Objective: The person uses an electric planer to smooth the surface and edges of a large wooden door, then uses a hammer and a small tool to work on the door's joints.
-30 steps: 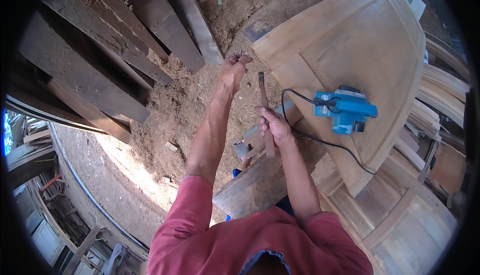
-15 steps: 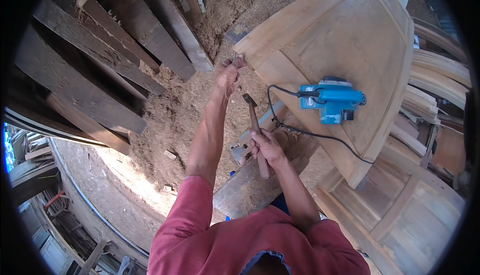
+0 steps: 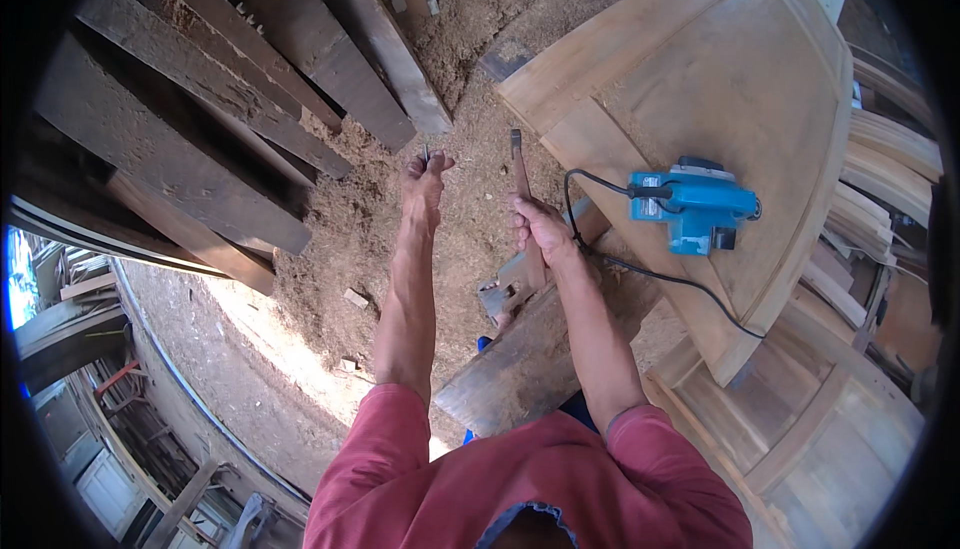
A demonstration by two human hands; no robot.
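Observation:
My left hand (image 3: 422, 189) is closed around a small, thin metal piece (image 3: 426, 153) whose tip pokes up past the fingers; its exact kind is too small to tell. It hovers over the shavings, apart from the door. In my right hand (image 3: 543, 227) is a hammer (image 3: 519, 164), gripped by its wooden handle with the head pointing away from me. To the right lies a wooden panel door (image 3: 600, 59) with a curved edge, its near left corner beyond my right hand. A blue electric planer (image 3: 690, 204) rests on it.
The planer's black cord (image 3: 650, 272) runs over the door's near edge. Below my right hand is a wooden bench plank (image 3: 515, 364) by a vise-like metal piece (image 3: 497, 296). Dark boards (image 3: 170, 149) lean at left; stacked lumber (image 3: 870, 164) stands at right. Shavings (image 3: 470, 219) cover the ground.
My left hand has drawn back from the door's corner, toward the left and nearer me. My right hand has moved forward, carrying the hammer farther out. The view has shifted slightly.

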